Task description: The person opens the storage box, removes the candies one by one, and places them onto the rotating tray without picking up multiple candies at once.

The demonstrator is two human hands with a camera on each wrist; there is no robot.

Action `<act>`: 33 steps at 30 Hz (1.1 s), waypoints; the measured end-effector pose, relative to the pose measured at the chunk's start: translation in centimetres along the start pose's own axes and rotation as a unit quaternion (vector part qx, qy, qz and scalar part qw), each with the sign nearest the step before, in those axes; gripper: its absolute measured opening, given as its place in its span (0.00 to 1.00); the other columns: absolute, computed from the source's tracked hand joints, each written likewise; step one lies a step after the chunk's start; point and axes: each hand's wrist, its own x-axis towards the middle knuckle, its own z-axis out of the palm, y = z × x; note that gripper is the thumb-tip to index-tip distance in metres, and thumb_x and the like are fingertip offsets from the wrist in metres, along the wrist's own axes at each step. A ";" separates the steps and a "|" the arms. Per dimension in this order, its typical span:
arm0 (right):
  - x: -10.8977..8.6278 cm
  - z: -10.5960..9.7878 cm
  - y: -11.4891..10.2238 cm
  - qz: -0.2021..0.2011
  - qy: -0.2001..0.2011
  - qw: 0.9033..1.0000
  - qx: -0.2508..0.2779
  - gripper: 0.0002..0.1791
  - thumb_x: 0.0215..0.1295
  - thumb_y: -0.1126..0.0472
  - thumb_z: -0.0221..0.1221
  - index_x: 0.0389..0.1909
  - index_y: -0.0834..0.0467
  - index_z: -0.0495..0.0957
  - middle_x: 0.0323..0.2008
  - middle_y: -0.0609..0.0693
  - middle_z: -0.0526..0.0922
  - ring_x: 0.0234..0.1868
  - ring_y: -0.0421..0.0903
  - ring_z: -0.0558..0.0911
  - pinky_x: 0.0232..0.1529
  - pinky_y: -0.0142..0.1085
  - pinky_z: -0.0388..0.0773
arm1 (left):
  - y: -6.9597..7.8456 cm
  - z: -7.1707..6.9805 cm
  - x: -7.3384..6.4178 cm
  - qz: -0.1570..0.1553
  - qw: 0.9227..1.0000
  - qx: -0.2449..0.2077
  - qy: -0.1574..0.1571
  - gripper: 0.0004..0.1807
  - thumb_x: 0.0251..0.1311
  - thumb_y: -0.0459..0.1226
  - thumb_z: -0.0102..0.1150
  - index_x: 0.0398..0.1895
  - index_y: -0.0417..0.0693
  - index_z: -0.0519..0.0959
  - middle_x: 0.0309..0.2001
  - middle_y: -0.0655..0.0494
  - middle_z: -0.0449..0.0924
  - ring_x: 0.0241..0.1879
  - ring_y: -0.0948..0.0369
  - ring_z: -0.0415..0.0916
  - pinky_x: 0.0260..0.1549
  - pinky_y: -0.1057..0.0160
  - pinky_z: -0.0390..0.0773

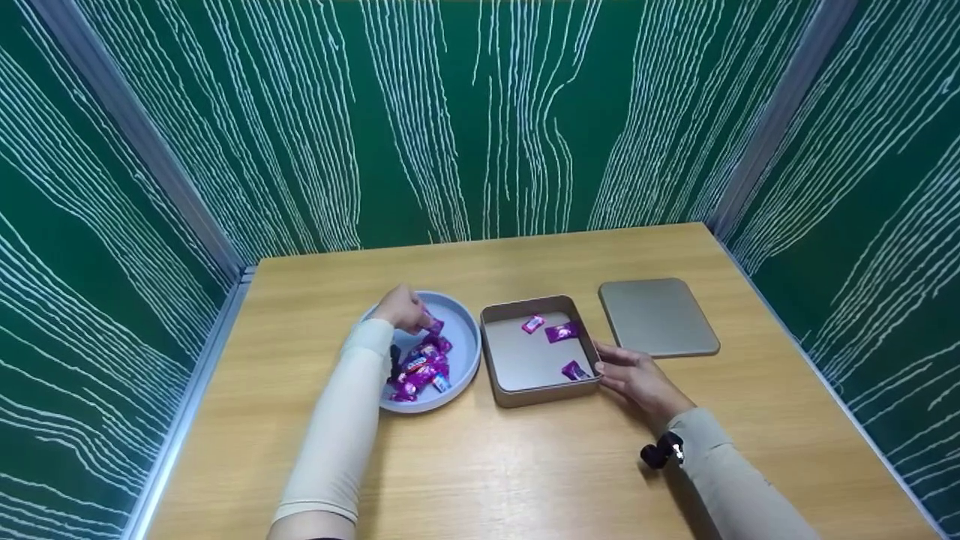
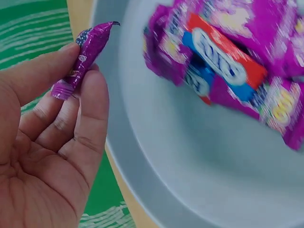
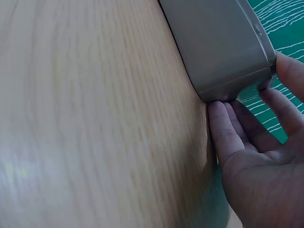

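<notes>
My left hand [image 1: 401, 308] is over the far left part of a round pale blue dish [image 1: 470, 341]. Between thumb and fingertips it pinches a purple wrapped candy [image 2: 90, 52]. Below it in the dish lies a pile of wrapped candies [image 2: 228, 59], mostly purple, with some red and blue wrappers. To the right stands an open square metal tin [image 1: 544, 397] holding a small pink candy [image 1: 533, 324] and two purple candies [image 1: 561, 332]. My right hand [image 1: 641, 381] touches the tin's right side near the front corner, its fingers extended against the wall.
A flat metal lid [image 1: 660, 319] lies to the right of the tin, behind my right hand. The wooden table [image 1: 480, 472] ends against green, white-lined walls [image 1: 405, 127] at the back and sides. The dish and tin stand close side by side.
</notes>
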 end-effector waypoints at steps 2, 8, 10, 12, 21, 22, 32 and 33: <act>0.0 0.0 0.0 -0.002 -0.002 1.000 -0.006 0.38 0.78 0.67 0.61 0.84 0.63 0.57 0.82 0.71 0.59 0.63 0.44 0.84 0.65 0.30 0.84 | -0.6 -0.2 -0.1 -0.009 1.000 0.008 0.007 0.22 0.64 0.29 0.71 0.15 0.50 0.73 0.22 0.59 0.79 0.21 0.64 0.70 0.28 0.68 0.81; 0.0 -0.1 0.2 -0.010 -0.006 1.000 -0.020 0.38 0.78 0.66 0.61 0.84 0.64 0.58 0.81 0.73 0.62 0.65 0.47 0.84 0.65 0.31 0.84 | -2.2 -0.3 -0.5 -0.070 0.998 0.005 0.004 0.03 0.68 0.33 0.70 0.40 0.42 0.85 0.33 0.53 0.81 0.33 0.58 0.76 0.44 0.57 0.84; 0.0 -0.2 0.3 -0.009 -0.005 1.000 -0.022 0.38 0.77 0.66 0.62 0.83 0.64 0.58 0.81 0.72 0.62 0.65 0.47 0.84 0.65 0.31 0.84 | -2.6 -0.2 -0.7 -0.085 0.996 -0.003 0.005 0.11 0.67 0.32 0.70 0.50 0.39 0.85 0.37 0.50 0.82 0.35 0.57 0.78 0.45 0.55 0.85; 0.0 -0.2 0.4 -0.007 -0.003 1.000 -0.023 0.38 0.77 0.66 0.61 0.83 0.63 0.59 0.81 0.72 0.63 0.64 0.46 0.84 0.65 0.31 0.84 | -2.9 -0.1 -0.7 -0.083 0.997 0.003 0.007 0.14 0.65 0.31 0.70 0.52 0.36 0.84 0.37 0.49 0.82 0.33 0.57 0.80 0.42 0.57 0.87; 0.0 0.0 0.2 -0.026 -0.014 1.000 -0.004 0.39 0.77 0.67 0.61 0.83 0.68 0.56 0.81 0.75 0.58 0.62 0.45 0.85 0.63 0.31 0.85 | -4.0 0.1 0.1 -0.052 0.995 0.074 0.030 0.05 0.55 0.28 0.68 0.27 0.40 0.80 0.25 0.51 0.79 0.22 0.60 0.74 0.22 0.68 0.76; 0.0 0.0 0.2 -0.027 -0.013 1.000 -0.003 0.39 0.77 0.68 0.61 0.83 0.69 0.56 0.80 0.75 0.59 0.61 0.45 0.85 0.63 0.31 0.85 | -5.2 0.1 1.0 -0.037 0.996 0.074 0.032 0.07 0.52 0.30 0.70 0.26 0.41 0.79 0.25 0.50 0.80 0.23 0.60 0.75 0.21 0.68 0.77; 0.1 -0.1 0.3 -0.025 -0.010 1.000 -0.013 0.39 0.76 0.68 0.61 0.82 0.68 0.57 0.80 0.74 0.62 0.63 0.47 0.85 0.63 0.31 0.85 | -9.2 0.9 5.6 -0.039 0.994 0.098 0.035 0.08 0.47 0.34 0.74 0.26 0.42 0.82 0.32 0.44 0.84 0.33 0.51 0.79 0.31 0.56 0.87; 0.2 -0.1 0.4 -0.025 -0.010 1.000 -0.013 0.39 0.76 0.68 0.61 0.82 0.68 0.57 0.80 0.74 0.62 0.63 0.48 0.85 0.63 0.32 0.85 | -9.0 0.9 5.2 -0.041 0.994 0.098 0.038 0.08 0.47 0.34 0.74 0.28 0.41 0.83 0.33 0.44 0.85 0.33 0.51 0.80 0.31 0.56 0.87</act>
